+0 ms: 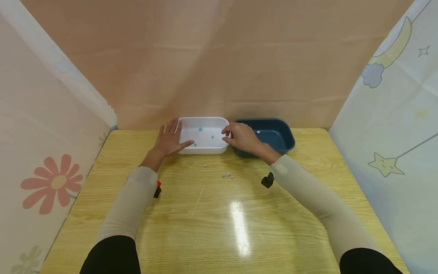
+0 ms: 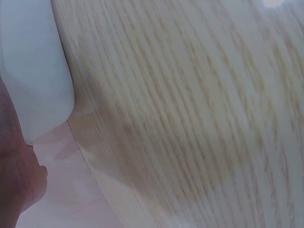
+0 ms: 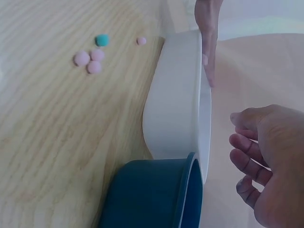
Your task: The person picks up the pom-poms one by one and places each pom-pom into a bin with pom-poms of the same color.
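Observation:
My left hand point(image 1: 167, 140) rests with spread fingers on the left end of a white container point(image 1: 205, 151), its thumb over the front rim. Three small teal balls point(image 1: 200, 129) lie inside. Above that container's right end hovers my right hand point(image 1: 243, 137), fingers loosely bent and thumb apart; no object shows between them. In the right wrist view its fingers point(image 3: 249, 161) are bent beside the containers. A dark blue container point(image 1: 275, 140) stands on the right, partly behind my right hand, with a pink ball point(image 1: 258, 132) visible in it.
On the wooden table point(image 1: 191, 228), in front of the containers, lie a teal ball point(image 1: 223, 176) with three pink balls point(image 3: 81, 58) close by. Another pink ball point(image 1: 205, 165) sits apart, nearer the white container. A brown backdrop point(image 1: 219, 76) rises behind, with patterned sheets at both sides.

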A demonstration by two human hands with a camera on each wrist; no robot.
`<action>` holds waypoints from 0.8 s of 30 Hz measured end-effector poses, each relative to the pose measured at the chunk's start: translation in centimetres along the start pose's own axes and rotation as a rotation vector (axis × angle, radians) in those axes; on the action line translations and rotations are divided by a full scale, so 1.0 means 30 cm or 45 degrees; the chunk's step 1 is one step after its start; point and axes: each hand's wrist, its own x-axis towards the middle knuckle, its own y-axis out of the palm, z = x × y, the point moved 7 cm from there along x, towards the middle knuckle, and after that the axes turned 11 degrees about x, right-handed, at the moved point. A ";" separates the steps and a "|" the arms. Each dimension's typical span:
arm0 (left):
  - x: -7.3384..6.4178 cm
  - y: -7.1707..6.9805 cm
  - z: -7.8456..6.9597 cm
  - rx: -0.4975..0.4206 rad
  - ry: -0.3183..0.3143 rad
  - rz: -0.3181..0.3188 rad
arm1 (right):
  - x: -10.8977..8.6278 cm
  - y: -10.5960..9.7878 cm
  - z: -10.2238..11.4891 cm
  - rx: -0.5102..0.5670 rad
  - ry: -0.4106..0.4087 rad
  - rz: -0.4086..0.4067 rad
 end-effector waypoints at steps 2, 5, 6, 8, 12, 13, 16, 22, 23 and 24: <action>-0.002 -0.002 0.002 0.002 0.000 -0.002 | -0.015 0.001 0.006 0.014 -0.016 0.003; -0.004 -0.001 0.003 0.015 -0.001 0.001 | -0.037 0.009 0.013 0.021 -0.038 0.019; -0.006 0.000 0.002 0.017 0.001 0.003 | -0.045 0.012 0.015 0.018 -0.047 0.026; -0.009 0.002 0.002 0.016 0.005 0.007 | -0.059 0.019 0.021 0.023 -0.062 0.038; -0.013 0.002 -0.001 0.015 0.014 0.006 | -0.083 0.028 0.034 0.028 -0.083 0.039; -0.013 0.001 -0.002 0.013 0.015 0.004 | -0.088 0.030 0.036 0.027 -0.085 0.037; -0.011 -0.004 -0.004 0.020 0.016 0.000 | -0.106 0.039 0.039 0.035 -0.089 0.038; -0.008 -0.005 -0.004 0.032 0.016 0.010 | -0.154 0.063 0.038 0.102 -0.082 0.075; -0.008 -0.006 -0.004 0.032 0.018 0.011 | -0.162 0.068 0.039 0.114 -0.085 0.083; -0.007 -0.005 -0.003 0.036 0.020 0.012 | -0.169 0.073 0.041 0.129 -0.089 0.090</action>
